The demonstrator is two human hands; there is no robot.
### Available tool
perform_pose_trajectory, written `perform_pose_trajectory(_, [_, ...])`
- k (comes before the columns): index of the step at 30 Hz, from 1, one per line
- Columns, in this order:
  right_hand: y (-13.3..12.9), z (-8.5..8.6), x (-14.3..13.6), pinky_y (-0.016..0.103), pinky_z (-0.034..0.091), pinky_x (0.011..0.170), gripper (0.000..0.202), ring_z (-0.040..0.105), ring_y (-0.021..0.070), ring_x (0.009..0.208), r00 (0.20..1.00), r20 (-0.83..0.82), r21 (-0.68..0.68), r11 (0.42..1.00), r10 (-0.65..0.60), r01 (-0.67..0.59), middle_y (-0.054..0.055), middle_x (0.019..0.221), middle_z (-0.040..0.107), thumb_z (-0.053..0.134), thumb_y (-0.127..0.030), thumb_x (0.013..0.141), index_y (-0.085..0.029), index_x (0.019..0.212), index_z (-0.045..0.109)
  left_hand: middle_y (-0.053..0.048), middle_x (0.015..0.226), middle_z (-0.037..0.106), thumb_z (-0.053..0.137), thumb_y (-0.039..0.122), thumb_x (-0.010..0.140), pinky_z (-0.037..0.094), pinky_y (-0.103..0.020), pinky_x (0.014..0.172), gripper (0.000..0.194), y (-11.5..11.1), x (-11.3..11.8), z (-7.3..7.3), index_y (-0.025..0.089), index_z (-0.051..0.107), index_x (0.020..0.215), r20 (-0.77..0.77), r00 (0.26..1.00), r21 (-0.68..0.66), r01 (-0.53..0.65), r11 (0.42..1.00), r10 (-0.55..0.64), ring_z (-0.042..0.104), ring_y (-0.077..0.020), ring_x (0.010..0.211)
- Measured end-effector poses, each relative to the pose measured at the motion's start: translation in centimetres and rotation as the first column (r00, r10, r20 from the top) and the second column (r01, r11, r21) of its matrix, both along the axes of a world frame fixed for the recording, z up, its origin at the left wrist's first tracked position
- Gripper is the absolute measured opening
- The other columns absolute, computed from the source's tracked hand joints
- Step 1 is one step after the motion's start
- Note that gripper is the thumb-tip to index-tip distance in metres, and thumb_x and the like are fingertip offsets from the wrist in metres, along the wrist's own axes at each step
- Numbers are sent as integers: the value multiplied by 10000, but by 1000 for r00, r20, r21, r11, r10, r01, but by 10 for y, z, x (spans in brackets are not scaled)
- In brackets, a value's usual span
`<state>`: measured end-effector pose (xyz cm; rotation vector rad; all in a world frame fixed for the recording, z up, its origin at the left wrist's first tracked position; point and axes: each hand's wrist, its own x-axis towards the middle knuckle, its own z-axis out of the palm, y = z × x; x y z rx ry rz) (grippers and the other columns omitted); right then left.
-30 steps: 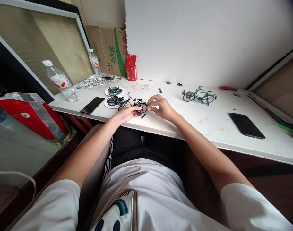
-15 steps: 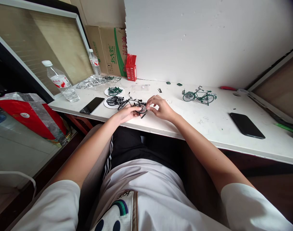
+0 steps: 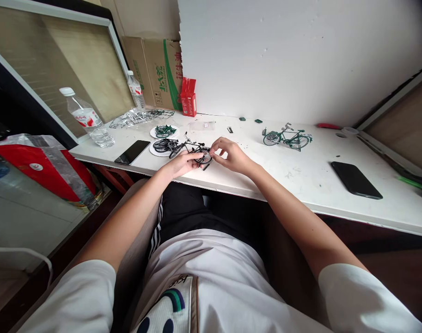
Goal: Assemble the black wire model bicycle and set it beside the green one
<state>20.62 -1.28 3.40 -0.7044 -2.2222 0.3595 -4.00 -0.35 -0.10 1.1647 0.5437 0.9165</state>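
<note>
Barely shifted: left hand (image 3: 181, 164) clamped on black model bicycle (image 3: 190, 150), long axis 10-to-4; right hand (image 3: 231, 156) pinching at 3 o'clock.

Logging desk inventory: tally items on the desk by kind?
Model bicycles: 2, black held by left hand and right hand, green
Phones: 2
Water bottles: 2
Parts plates: 2
Red carton: 1
Total: 9

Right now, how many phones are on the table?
2. One phone lies near the table's left front edge, beside the white discs; the other phone lies far right, near the front edge. None looks hidden.
</note>
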Motion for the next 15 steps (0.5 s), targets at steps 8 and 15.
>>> perform_pose_trajectory(8, [-1,1,-1,435,673,858,156,721,248,966,1000,-12,-13,1000,5,-5,113,1101,726,682,-335,1025,-211,1029,776,-160,1140,819,950,214,793,532,-305,737,280,-3,1,-1,120,822,1023,25,998,-56,-64,996,66,769,-261,1051])
perform_pose_trajectory(15, [-2,1,-3,432,686,877,156,722,243,956,1000,-19,-19,1000,-7,6,112,1098,739,689,-342,1019,-216,1018,781,-168,1144,819,948,232,813,496,-303,724,284,-1,0,-3,115,817,1037,22,998,-41,-61,997,62,767,-246,1021])
